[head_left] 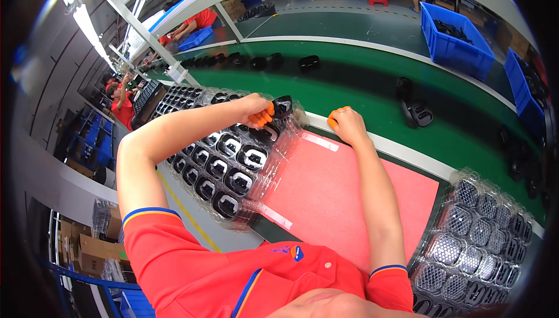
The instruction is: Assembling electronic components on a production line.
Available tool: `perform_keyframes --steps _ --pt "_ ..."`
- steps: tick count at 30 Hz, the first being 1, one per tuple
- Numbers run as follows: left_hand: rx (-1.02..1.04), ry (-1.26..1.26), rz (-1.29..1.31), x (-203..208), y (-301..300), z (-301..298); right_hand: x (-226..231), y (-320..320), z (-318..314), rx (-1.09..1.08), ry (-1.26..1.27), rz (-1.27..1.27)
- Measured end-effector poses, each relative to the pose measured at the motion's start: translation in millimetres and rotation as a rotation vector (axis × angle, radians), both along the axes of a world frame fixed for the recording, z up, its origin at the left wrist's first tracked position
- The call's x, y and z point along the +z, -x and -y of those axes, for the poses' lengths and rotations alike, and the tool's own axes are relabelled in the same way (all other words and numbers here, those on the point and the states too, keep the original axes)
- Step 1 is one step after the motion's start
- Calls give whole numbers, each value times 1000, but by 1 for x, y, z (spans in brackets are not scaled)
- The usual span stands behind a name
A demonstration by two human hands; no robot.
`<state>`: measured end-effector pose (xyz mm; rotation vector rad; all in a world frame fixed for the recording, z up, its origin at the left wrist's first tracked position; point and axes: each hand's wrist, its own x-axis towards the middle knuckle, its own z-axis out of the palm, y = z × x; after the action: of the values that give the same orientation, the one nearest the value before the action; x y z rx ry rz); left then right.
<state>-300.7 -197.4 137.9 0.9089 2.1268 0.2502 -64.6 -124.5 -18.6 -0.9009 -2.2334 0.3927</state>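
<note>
Orange finger covers show on both of my hands. Out at the far corner of a clear plastic tray (273,169), my left hand (256,110) is closed on a black plastic housing (282,107). The tray's pockets hold rows of black housings with pale inner rims, such as the near one (225,204). My right hand (348,126) is curled closed beside the conveyor's white edge, above the far side of a pink mat (343,184). Whether anything lies inside its fingers is hidden.
Beyond the white rail runs a green conveyor (349,68) with black parts along it, including one pair (416,113) at right. Another clear tray (466,260) with mesh-faced pieces stands at right. Blue bins (457,41) sit across the belt. Co-workers in red (122,108) are at far left.
</note>
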Motion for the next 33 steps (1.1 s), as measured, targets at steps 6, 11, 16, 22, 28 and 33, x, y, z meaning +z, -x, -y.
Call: perform_keyframes --steps 6,11,16,22,28,33 --pt "-96 115 49 1 0 9 -2 -2 -1 -2 -5 0" --pt "-473 -30 -151 21 -21 -3 -1 -2 0 -10 -3 10" --pt "-923 -494 -776 8 -28 -24 3 -2 1 -5 -13 -2" --pt "-1526 -799 -938 -28 -59 -65 4 -2 1 -30 -23 24" --pt "-1979 -917 -560 -68 -125 -93 -23 -3 -14 -145 -33 -113" --pt "-1805 -1085 -303 -82 -112 -113 10 -6 -11 -111 139 -155"
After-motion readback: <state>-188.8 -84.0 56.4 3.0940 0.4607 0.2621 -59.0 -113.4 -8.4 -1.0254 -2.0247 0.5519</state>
